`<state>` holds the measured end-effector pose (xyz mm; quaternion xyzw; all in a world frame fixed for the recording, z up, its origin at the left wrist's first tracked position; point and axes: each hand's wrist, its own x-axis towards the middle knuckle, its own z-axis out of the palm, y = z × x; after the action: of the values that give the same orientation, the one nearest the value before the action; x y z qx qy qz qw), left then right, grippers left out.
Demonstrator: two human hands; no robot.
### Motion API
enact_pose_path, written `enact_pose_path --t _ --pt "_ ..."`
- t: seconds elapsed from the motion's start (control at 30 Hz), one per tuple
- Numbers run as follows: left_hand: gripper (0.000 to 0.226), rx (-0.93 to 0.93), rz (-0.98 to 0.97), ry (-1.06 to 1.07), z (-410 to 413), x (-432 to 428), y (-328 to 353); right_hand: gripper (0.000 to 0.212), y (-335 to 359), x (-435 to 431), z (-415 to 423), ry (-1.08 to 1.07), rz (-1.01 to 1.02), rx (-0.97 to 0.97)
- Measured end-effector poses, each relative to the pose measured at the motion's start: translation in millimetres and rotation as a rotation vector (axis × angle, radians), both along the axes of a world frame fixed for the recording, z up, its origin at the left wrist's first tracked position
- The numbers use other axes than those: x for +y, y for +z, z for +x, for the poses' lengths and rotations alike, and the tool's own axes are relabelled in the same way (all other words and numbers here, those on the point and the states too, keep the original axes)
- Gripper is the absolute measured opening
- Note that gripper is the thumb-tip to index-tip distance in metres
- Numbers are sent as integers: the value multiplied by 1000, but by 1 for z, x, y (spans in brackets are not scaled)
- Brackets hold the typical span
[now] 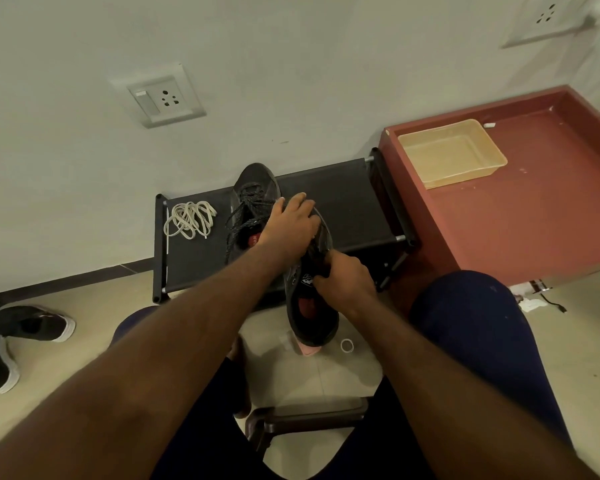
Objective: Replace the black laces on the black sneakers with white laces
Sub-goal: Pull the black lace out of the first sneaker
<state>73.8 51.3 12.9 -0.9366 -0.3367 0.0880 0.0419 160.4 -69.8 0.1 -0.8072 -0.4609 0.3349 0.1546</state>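
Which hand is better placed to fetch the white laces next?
Left: the left hand lies nearer the coiled white laces on the black fabric rack; the right hand grips the held black sneaker at its tongue.

Wall (291, 64) off-white, matte, few small marks. Socket plate with switch (158, 98) set in wall, left; second socket plate (548, 19) upper right. Dark skirting (66, 277) along wall base. Floor (309, 375) beige tile, grout lines visible. Black fabric-topped rack (343, 202) against wall, centre. Red-brown cabinet (534, 209) with raised rim just right of rack; beige plastic tray (452, 154) at its back-left corner. Lighting even, subdued.
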Motion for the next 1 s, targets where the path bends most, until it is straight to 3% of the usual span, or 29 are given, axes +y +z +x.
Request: enact_pose_path --t 0.1,0.13,0.3,0.4,0.5,0.67,0.77,0.87,1.0 --pt "25 -406 -6 355 -6 5 5 21 -1 1 1 -5 -1 -9" --pt "25 -458 12 405 -9 8 6 20 -1 0 1 -2 -5 -12" --pt "52 -116 -92 26 -11 2 10 23 -2 0 -2 -2 -11 -5" --pt "47 7 -107 -57 -5 -7 1 18 -1 1 -2 -2 -3 -8" --pt "33 55 -70 -56 -4 -8 -4 15 -1 -1 -3 -2 -1 -13" --pt "35 26 -6 -20 -6 -6 -1 19 1 -2 -1 -5 -15 15" --pt "37 3 -72 41 -10 2 6 23 1 -2 -1 -8 -19 29" --pt "41 109 -150 -24 -11 3 6 25 2 -3 -1 -22 -15 38" --pt "40 148 -155 -26 -8 -1 2 57 3 -2 1 -82 16 101"
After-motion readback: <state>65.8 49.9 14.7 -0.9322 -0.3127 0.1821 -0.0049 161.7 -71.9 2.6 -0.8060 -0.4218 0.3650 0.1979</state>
